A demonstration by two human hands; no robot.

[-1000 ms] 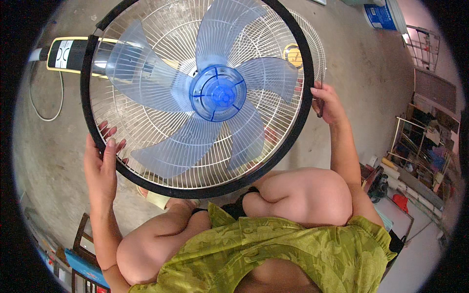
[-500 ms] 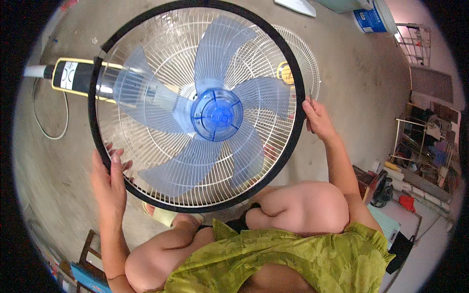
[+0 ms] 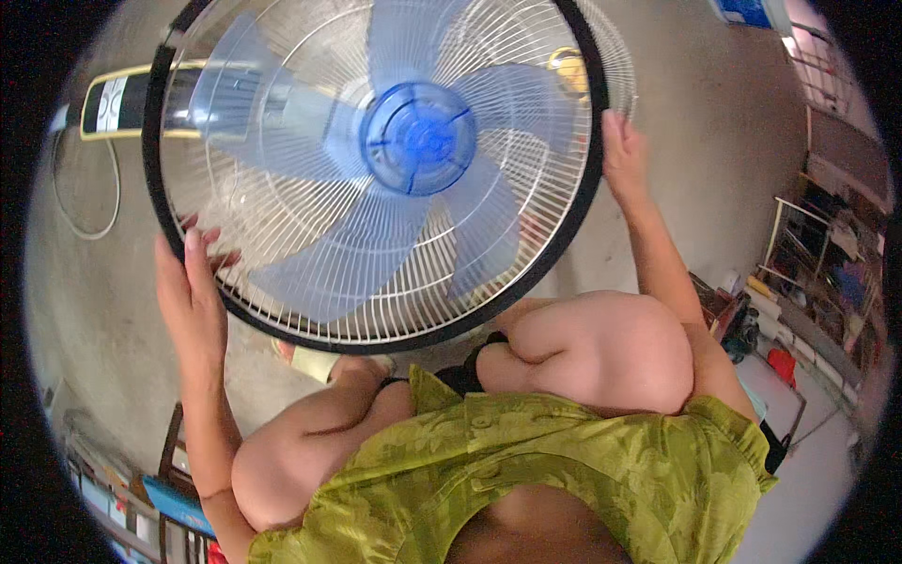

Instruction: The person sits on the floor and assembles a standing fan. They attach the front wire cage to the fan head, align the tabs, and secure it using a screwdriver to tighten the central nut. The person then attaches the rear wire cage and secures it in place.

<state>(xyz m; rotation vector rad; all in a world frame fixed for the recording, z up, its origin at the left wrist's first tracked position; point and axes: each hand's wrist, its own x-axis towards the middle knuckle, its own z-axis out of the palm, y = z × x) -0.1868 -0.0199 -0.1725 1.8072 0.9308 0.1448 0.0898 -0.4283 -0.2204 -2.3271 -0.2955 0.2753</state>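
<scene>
A round fan grille (image 3: 376,346) with white wires and a black band along its rim is held up over my knees. Against it lie translucent blue fan blades (image 3: 338,254) around a bright blue hub (image 3: 420,139). My left hand (image 3: 193,296) grips the lower left rim, its fingertips showing through the wires. At the right rim, my right hand (image 3: 625,160) clasps the black band, fingers partly hidden behind it. A second white wire grille (image 3: 620,61) shows behind the right side. Beyond the left rim lies a black fan base panel (image 3: 113,103) with yellow edging.
A white cable (image 3: 115,202) loops on the concrete floor at the left. Low on the left stands a wooden frame with a blue item (image 3: 178,506). Cluttered shelving (image 3: 817,244) and a red object (image 3: 781,368) are at the right. A blue-and-white bucket (image 3: 747,11) sits top right.
The grille and blades have shifted upward in view and look slightly larger. Both hands have risen with them, keeping their grip. The floor objects also sit higher, as the view has tilted.
</scene>
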